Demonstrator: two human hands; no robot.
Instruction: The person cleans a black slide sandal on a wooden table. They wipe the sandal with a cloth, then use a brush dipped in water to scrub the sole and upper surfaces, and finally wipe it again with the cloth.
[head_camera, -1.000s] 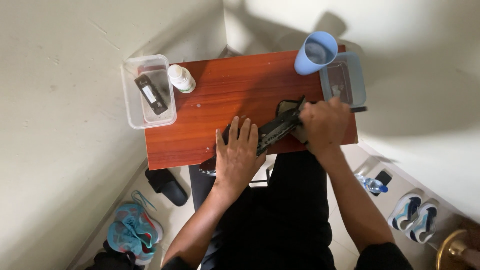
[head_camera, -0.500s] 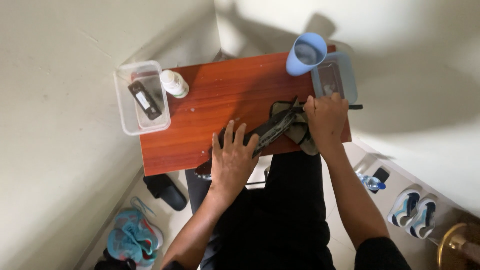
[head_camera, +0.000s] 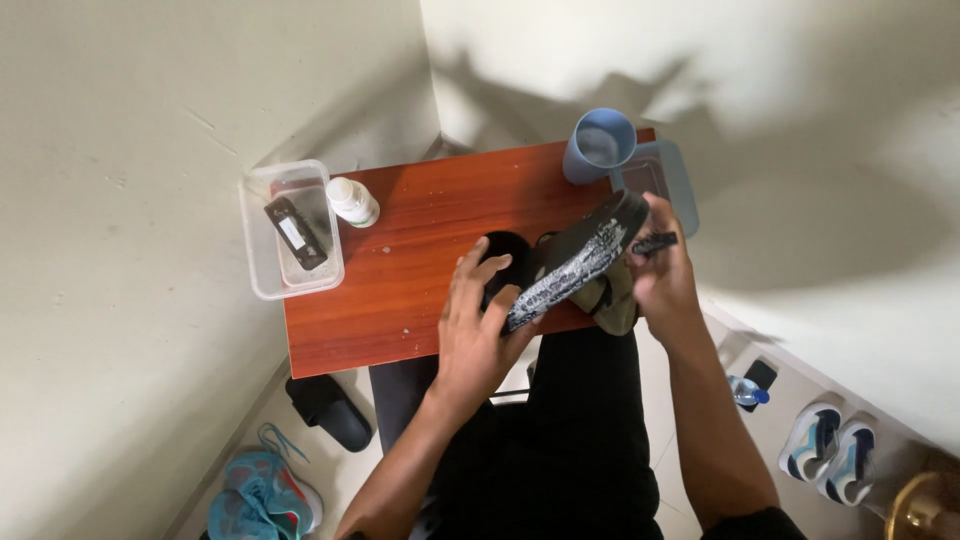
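From the head camera, the person sat at a small reddish wooden table (head_camera: 420, 260) pushed into a corner. A dark sandal (head_camera: 575, 265) was tilted up above the near right part of the table, its sole turned upward and streaked with whitish foam. The left hand (head_camera: 478, 325) grasped the sandal's near, lower end, fingers spread along the sole's edge and under it. The right hand (head_camera: 662, 275) was clenched around a small dark brush (head_camera: 655, 243) at the sandal's far, raised end, just beside the sole; whether the bristles touched the sole could not be told. Part of the olive strap hung below the sandal, between the two hands.

On the table's far right stood a blue mug (head_camera: 600, 145), beside a clear container (head_camera: 665, 180) partly hidden by the right hand. At the far left lay a clear plastic tub (head_camera: 262, 250) holding a dark flat object, with a small white bottle (head_camera: 353, 201) just beside it.

On the floor, a teal shoe (head_camera: 255, 495) lay at near left, a pair of light sneakers (head_camera: 830, 455) at right.
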